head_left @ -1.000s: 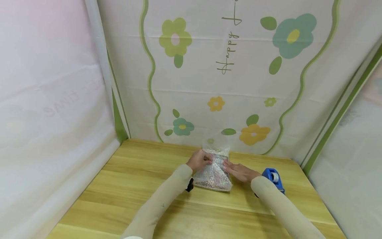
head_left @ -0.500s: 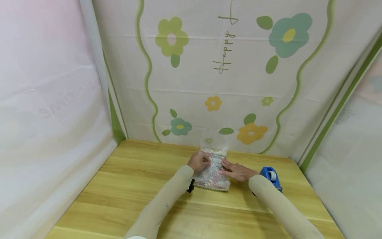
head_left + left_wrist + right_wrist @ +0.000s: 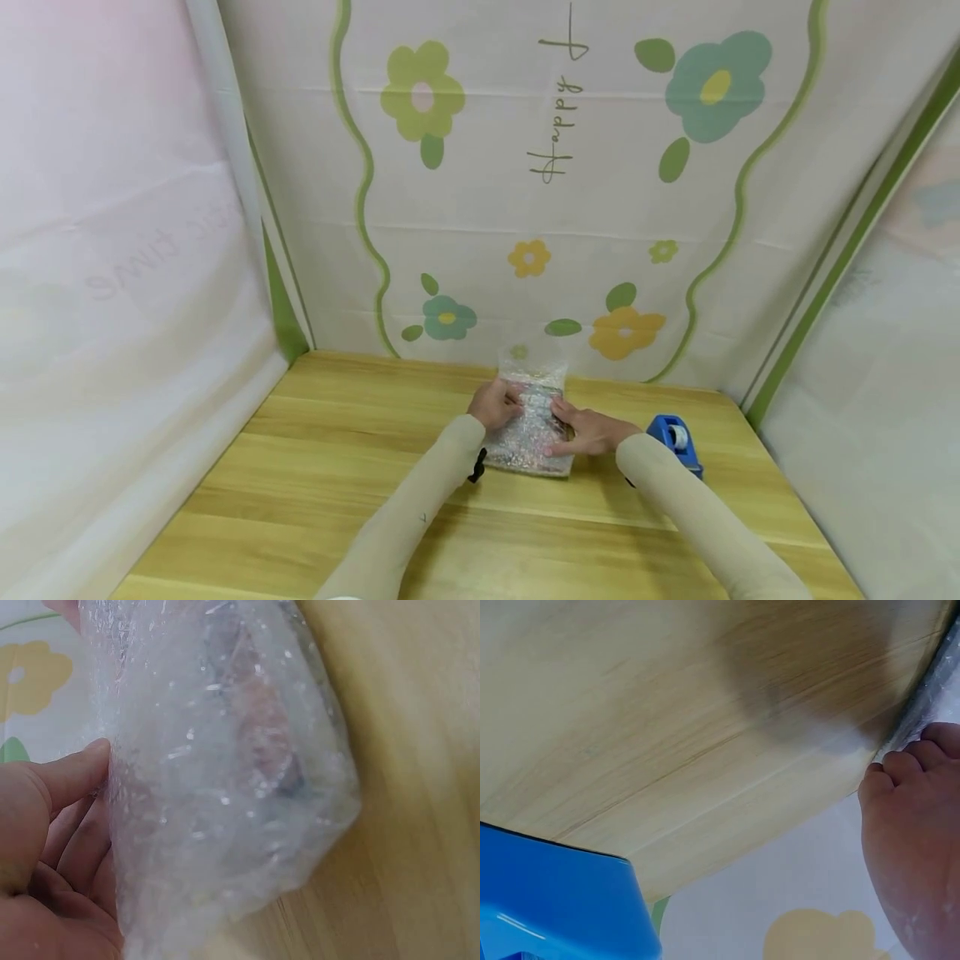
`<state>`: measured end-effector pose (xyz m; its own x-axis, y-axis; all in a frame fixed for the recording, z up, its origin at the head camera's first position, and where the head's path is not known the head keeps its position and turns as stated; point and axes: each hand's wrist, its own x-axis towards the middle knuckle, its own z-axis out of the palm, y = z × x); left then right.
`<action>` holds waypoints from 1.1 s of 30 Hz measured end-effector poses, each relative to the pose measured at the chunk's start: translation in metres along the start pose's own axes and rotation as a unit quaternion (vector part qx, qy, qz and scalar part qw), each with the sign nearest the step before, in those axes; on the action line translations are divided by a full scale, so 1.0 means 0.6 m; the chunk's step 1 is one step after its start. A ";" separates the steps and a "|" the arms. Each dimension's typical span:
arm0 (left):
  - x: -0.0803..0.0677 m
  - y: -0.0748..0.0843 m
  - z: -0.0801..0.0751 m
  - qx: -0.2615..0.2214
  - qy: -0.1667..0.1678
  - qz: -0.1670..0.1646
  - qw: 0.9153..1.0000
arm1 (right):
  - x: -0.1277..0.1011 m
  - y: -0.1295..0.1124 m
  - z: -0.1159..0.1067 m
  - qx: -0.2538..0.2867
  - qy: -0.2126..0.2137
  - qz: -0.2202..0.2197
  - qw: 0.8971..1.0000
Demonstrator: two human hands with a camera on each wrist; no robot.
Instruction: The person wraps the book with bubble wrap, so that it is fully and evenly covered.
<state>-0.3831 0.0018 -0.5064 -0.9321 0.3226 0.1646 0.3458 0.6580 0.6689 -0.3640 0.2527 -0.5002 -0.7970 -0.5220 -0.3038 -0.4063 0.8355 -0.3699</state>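
A clear bubble-wrap bag (image 3: 528, 429) with something shiny inside lies at the back of the wooden table (image 3: 337, 467), its open top standing up against the backdrop. My left hand (image 3: 504, 403) grips the bag's left edge; in the left wrist view the left hand (image 3: 52, 825) has its thumb pressed against the bag (image 3: 225, 772) and its fingers curled behind it. My right hand (image 3: 564, 425) lies across the bag's right side and holds it. In the right wrist view the right hand (image 3: 915, 817) has curled knuckles at the bag's edge (image 3: 937, 682).
A blue tape dispenser (image 3: 673, 437) stands on the table just right of my right wrist, and shows large in the right wrist view as the dispenser (image 3: 555, 900). Flowered cloth backdrops (image 3: 525, 208) wall in the table at the back and on both sides.
My right hand has slid left, further over the bag. The left hand keeps its grip. The head view has shifted slightly.
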 end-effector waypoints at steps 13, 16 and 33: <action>0.003 -0.020 -0.011 -0.050 -0.052 0.013 0.997 | 0.004 -0.001 0.008 -0.022 0.016 -0.016 0.999; -0.001 -0.015 -0.025 -0.042 -0.078 0.027 0.996 | 0.004 0.000 0.011 -0.025 0.019 -0.016 0.999; -0.186 0.041 -0.086 0.356 -0.179 0.184 0.899 | 0.004 0.002 0.010 -0.040 0.027 -0.016 0.999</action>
<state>-0.2760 -0.0531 -0.4708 -0.6905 0.7216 -0.0499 0.7233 0.6896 -0.0365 -0.3638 0.2515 -0.5069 -0.8046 -0.5411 -0.2447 -0.4649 0.8303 -0.3074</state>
